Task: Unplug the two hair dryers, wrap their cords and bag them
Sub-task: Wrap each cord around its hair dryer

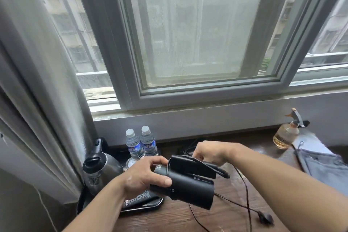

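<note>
A black hair dryer [188, 186] with its handle folded against the barrel hangs above the wooden desk [226, 218]. My left hand [145, 175] grips the barrel's rear end. Just behind the folded handle, my right hand [209, 151] is curled round the black cord [244, 194] where it leaves the handle. The cord loops down over the desk, and its plug [265, 217] lies unplugged at the lower right. A grey drawstring bag [323, 164] lies on the desk at the right. Only one dryer shows.
A black tray [150, 206] at the left holds a steel kettle [101, 169], two water bottles [141, 143] and a glass. An amber spray bottle [286, 133] stands at the back right. Curtain hangs at the left; the window sill runs behind.
</note>
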A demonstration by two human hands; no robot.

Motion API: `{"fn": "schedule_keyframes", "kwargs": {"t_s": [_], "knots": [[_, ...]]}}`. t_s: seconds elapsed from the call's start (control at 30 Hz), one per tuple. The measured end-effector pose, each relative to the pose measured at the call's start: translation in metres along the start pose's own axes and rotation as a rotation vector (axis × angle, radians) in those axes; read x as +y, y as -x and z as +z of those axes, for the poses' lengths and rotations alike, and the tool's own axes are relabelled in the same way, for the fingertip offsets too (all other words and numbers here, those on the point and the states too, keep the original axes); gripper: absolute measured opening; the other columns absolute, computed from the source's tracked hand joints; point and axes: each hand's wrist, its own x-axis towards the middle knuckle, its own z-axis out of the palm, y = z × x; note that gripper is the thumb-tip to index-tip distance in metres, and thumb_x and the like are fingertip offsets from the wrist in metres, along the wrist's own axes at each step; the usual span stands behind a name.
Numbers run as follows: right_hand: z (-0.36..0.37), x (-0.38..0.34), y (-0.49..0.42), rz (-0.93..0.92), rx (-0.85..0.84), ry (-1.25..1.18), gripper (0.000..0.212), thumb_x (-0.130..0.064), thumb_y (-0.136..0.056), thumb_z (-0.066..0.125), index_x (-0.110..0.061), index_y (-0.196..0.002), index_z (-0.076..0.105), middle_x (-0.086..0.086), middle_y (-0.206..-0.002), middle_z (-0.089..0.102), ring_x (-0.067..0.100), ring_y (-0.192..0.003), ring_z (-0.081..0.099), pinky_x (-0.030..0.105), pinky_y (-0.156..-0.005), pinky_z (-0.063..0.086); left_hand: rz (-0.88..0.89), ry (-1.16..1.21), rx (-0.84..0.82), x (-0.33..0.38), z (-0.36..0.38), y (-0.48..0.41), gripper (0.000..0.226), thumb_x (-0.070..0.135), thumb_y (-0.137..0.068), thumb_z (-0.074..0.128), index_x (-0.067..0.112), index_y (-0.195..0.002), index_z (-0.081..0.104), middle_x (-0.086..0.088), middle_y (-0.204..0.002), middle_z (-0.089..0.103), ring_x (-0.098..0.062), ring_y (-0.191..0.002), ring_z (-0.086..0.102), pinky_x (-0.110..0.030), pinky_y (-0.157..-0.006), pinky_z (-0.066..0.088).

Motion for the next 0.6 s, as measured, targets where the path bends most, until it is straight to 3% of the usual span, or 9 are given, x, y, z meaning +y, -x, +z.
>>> {"fn": "schedule_keyframes", "kwargs": {"t_s": [0.1,0.2,0.33,0.47,0.6], "knots": [[-0.009,-0.007,-0.003,-0.012,-0.055,0.069,0.008,-0.026,-0.083,0.069,-0.018,-0.081,0.070,-0.003,-0.068,0.063,0.013,-0.062,0.054,0.028,-0.064,0.047,-0.035,-0.096,0.027,0.002,-0.001,0.001,0.040,-0.005,-0.067,0.085,0.011,-0.099,0.066,-0.019,-0.084,0.069,-0.035,-0.075,0.069,-0.043,-0.068,0.059],[-0.016,-0.010,-0.010,0.027,-0.112,0.170,0.021,-0.044,-0.085,0.069,-0.025,-0.076,0.067,-0.004,-0.075,0.070,0.017,-0.073,0.062,0.035,-0.073,0.053,-0.068,-0.160,0.039,0.002,0.000,0.002,0.042,-0.007,-0.067,0.085,0.006,-0.102,0.065,-0.016,-0.078,0.068,-0.033,-0.073,0.068,-0.051,-0.076,0.055],[-0.023,-0.006,-0.012,0.043,-0.074,0.268,0.025,-0.048,-0.086,0.069,-0.028,-0.075,0.061,-0.007,-0.075,0.064,0.018,-0.075,0.057,0.033,-0.070,0.049,-0.117,-0.210,0.058,-0.003,-0.007,0.005,0.047,0.000,-0.061,0.091,0.008,-0.101,0.066,-0.019,-0.079,0.069,-0.037,-0.074,0.068,-0.054,-0.076,0.054],[-0.051,0.012,0.009,0.078,0.065,0.175,0.019,-0.045,-0.092,0.066,-0.030,-0.083,0.059,-0.007,-0.082,0.065,0.015,-0.075,0.058,0.028,-0.069,0.042,-0.207,-0.325,0.129,-0.023,-0.018,0.013,0.052,0.008,-0.053,0.096,0.010,-0.098,0.070,-0.030,-0.089,0.071,-0.039,-0.076,0.070,-0.061,-0.076,0.057],[-0.063,0.011,0.018,0.092,0.148,0.020,0.022,-0.045,-0.092,0.066,-0.030,-0.077,0.060,-0.005,-0.072,0.068,-0.001,-0.059,0.057,0.022,-0.061,0.041,-0.212,-0.254,0.219,-0.043,-0.025,0.014,0.054,0.014,-0.054,0.098,0.007,-0.098,0.067,-0.025,-0.087,0.073,-0.040,-0.075,0.071,-0.049,-0.067,0.057]]}}
